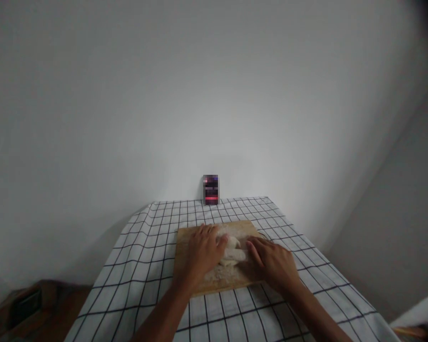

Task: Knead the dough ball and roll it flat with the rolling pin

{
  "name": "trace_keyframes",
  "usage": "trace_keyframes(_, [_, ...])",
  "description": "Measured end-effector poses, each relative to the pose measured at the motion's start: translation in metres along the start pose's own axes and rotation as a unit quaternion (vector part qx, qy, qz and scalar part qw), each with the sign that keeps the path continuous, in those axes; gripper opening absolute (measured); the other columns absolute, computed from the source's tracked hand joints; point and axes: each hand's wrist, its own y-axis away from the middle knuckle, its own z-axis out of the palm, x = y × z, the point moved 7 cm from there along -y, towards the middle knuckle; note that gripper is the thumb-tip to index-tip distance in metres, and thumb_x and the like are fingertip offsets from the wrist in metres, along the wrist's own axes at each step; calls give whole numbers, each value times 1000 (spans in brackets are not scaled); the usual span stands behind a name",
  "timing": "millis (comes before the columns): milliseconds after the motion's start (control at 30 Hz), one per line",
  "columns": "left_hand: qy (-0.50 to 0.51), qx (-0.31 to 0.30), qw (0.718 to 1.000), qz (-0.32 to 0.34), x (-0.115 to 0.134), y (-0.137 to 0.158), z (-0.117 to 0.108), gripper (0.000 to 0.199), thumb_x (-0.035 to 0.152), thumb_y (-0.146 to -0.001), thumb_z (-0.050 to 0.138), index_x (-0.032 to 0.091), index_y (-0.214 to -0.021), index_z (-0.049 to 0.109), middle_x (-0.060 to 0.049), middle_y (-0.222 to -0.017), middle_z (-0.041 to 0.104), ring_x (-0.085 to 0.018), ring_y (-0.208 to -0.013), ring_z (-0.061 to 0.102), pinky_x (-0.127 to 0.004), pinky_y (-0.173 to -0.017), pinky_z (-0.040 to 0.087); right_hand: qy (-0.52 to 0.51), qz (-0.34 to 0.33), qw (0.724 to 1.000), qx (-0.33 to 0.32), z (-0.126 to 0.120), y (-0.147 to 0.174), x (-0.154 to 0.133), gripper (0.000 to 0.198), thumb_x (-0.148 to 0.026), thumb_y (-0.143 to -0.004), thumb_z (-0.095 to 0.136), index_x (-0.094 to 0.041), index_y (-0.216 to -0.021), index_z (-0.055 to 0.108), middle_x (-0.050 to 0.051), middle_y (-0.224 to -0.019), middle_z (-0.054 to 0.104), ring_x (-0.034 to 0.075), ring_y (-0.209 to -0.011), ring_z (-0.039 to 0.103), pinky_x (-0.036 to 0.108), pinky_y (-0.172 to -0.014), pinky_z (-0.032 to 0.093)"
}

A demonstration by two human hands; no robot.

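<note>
A pale, floury lump of dough [231, 243] lies on a wooden board [183, 237] between my hands. Across its middle runs a whitish roll-shaped piece [235, 255]; I cannot tell whether it is part of the dough. My left hand [205, 247] rests palm down at the left side, fingers stretched forward, its thumb touching the dough. To the right, my right hand [274, 259] is also palm down over the board's edge, its fingers stretched leftward and thumb near the end of the pale roll. The palms hide what lies beneath them.
Flour is scattered over the board. A white tablecloth with dark grid lines [157, 266] covers the table. At its far edge a dark, pixelated upright object [211, 190] stands against the white wall [214, 95]. A brown wooden item [39, 304] is low at the left.
</note>
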Motion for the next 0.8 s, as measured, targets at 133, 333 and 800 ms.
trace_keyframes(133, [10, 15, 1000, 18, 4, 25, -3, 42, 42, -111, 46, 20, -138, 69, -14, -149, 69, -31, -146, 58, -53, -127, 41, -11, -45, 998, 33, -3, 28, -10, 45, -44, -116, 37, -26, -117, 78, 7, -133, 78, 27, -124, 72, 42, -103, 54])
trace_keyframes(333, [42, -43, 998, -9, -1, 38, 1, 43, 29, -110, 44, 17, -147, 62, -15, -152, 67, -31, -144, 60, -50, -126, 42, -1, -41, 998, 42, -1, 48, -13, 35, -54, -108, 58, -25, -110, 77, 8, -111, 77, 27, -103, 71, 40, -89, 49])
trace_keyframes(800, [341, -81, 933, -83, -5, -3, 17, 42, 19, -96, 64, 14, -137, 66, -14, -123, 79, -22, -104, 77, -34, -90, 62, -79, -59, 994, 40, 1, 55, -9, 30, -55, -95, 78, -27, -106, 79, 6, -106, 73, 25, -101, 70, 36, -88, 51])
